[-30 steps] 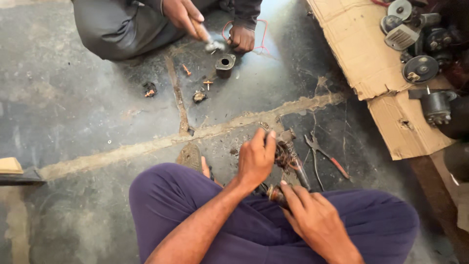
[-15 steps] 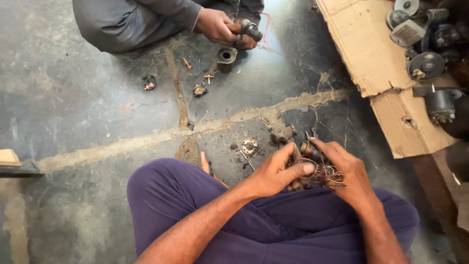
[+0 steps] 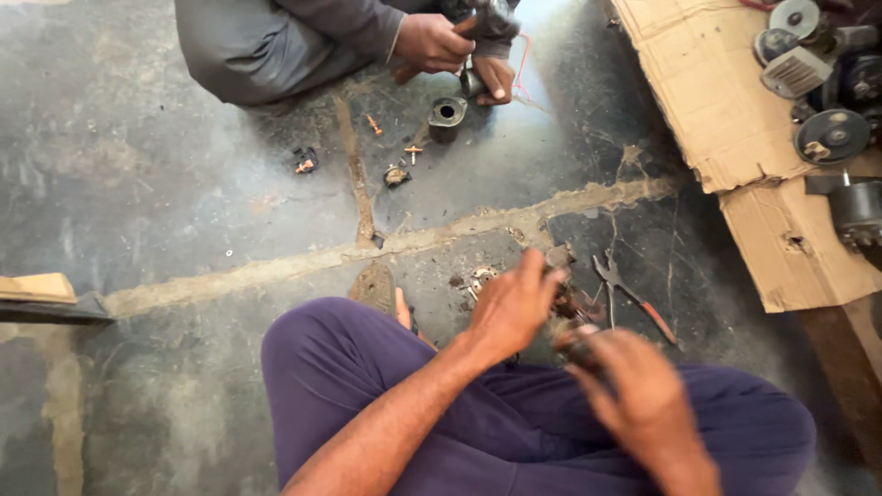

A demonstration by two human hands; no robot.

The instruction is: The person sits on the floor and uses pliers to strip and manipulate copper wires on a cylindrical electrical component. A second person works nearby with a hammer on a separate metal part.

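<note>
Fingers of your left hand (image 3: pixel 514 308) were curled down over a small rusty motor part (image 3: pixel 571 305) that lay on the concrete floor (image 3: pixel 184 211) just ahead of your crossed legs, and they looked pressed onto its near end, though the knuckles hid the actual contact, so I could not tell whether you gripped it or only steadied it. Your right hand (image 3: pixel 638 400) was blurred with motion just to the right and nearer your body; its fingers appeared wrapped round a dark stubby piece (image 3: pixel 577 347), but the blur left the closure unclear. The part sat between the two hands, touching or almost touching the left and a little ahead of the right, so your left was the nearer one. Its long axis seemed to run roughly left to right across your lap line, pointing toward the red-handled pliers (image 3: pixel 634 298) that lay just beside it on the right, their handles angled away toward your right knee. A small round metal washer-like piece (image 3: pixel 481 276) lay just left of your left fingers. Well apart, across the floor crack, another person's hands (image 3: pixel 459 50) worked over a dark cylindrical housing (image 3: pixel 447 118), and flattened cardboard (image 3: pixel 726 110) carried motor parts at far right.
</note>
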